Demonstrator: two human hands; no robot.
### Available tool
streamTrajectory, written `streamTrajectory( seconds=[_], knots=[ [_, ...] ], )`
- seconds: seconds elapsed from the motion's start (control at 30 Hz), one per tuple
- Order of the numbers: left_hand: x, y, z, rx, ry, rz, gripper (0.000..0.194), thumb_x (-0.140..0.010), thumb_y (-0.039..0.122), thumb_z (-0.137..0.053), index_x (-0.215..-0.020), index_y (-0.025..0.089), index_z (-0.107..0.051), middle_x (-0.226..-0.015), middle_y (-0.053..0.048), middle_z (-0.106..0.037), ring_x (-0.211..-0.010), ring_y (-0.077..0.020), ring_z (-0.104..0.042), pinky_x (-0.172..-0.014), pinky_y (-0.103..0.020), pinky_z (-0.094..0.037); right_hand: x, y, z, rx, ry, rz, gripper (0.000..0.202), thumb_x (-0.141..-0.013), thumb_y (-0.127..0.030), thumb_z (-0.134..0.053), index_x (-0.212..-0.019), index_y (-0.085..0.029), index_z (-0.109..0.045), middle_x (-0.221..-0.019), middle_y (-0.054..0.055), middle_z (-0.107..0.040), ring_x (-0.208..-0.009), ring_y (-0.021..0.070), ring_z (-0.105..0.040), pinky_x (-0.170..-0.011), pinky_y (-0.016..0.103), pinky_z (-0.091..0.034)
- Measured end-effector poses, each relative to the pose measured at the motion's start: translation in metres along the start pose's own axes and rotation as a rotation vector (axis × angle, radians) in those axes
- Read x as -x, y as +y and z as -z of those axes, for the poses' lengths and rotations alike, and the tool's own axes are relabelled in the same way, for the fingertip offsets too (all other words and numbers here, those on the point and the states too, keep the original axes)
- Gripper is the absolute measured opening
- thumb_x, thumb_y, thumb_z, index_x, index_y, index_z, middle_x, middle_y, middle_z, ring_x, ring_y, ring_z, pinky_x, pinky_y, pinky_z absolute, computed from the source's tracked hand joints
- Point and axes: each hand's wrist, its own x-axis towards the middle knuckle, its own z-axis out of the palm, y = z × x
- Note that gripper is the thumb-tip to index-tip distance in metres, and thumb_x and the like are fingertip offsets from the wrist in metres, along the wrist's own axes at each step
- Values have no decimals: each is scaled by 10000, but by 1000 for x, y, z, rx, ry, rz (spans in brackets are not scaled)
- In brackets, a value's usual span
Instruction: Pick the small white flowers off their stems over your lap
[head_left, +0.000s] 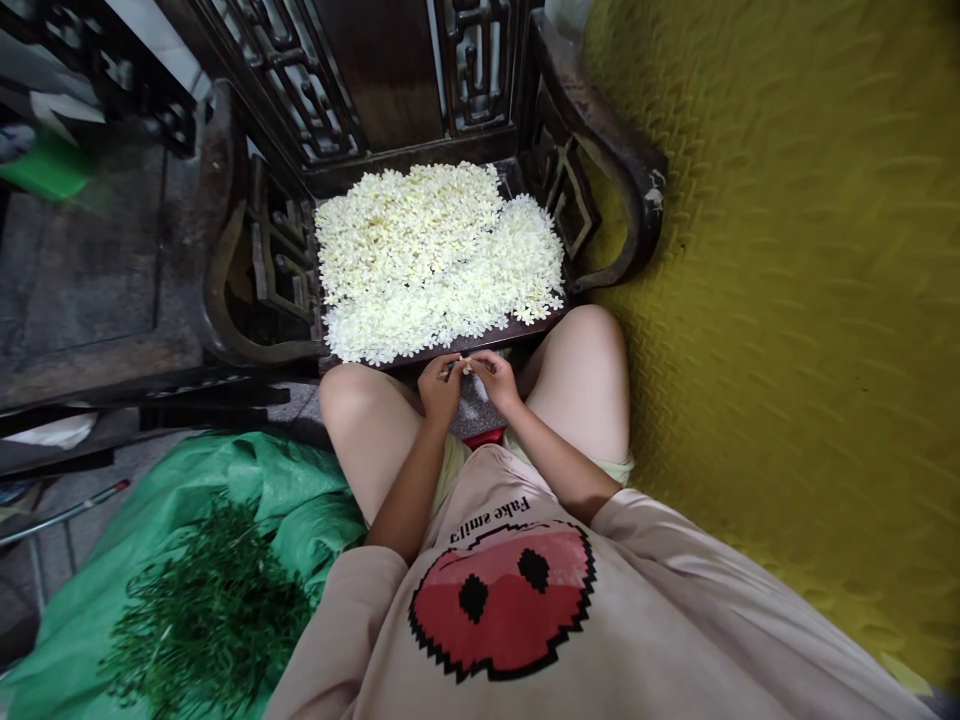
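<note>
My left hand (441, 388) and my right hand (495, 380) meet between my knees, just in front of the chair seat. Fingertips of both are pinched together on a small white flower (467, 368). Its finer details are too small to make out, and my fingers partly cover it. Directly beyond my hands, a thick layer of loose white flowers (420, 250) spreads over the seat of a dark wooden armchair (360, 165).
Carved armrests (637, 200) flank the flowers. A yellow, tread-patterned surface (787, 300) rises on the right. On the left lies a green plastic sack (247, 460) with a heap of green stems (217, 610) on it. Another dark wooden seat (82, 260) stands at upper left.
</note>
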Motion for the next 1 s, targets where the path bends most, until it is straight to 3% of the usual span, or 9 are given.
streamTrajectory(
  seconds=[0.57,1.0],
  knots=[
    [3,0,-2,27,95,17,107,-729,264,-643,-772,177,-688,-704,-9,-640,-618,-112,-533,-617,-243,-413,0,2,2,-87,-65,-22,198,-638,-377,-705,-711,-205,-637,-741,9,-670,-728,162,-617,-728,298,-465],
    [3,0,-2,35,59,56,83,-740,251,-620,-713,186,-666,-720,-10,-646,-677,-128,-556,-653,-251,-426,1,-2,3,-80,-70,-63,259,-608,-424,-726,-688,-194,-640,-726,15,-673,-709,161,-610,-733,310,-468]
  ],
)
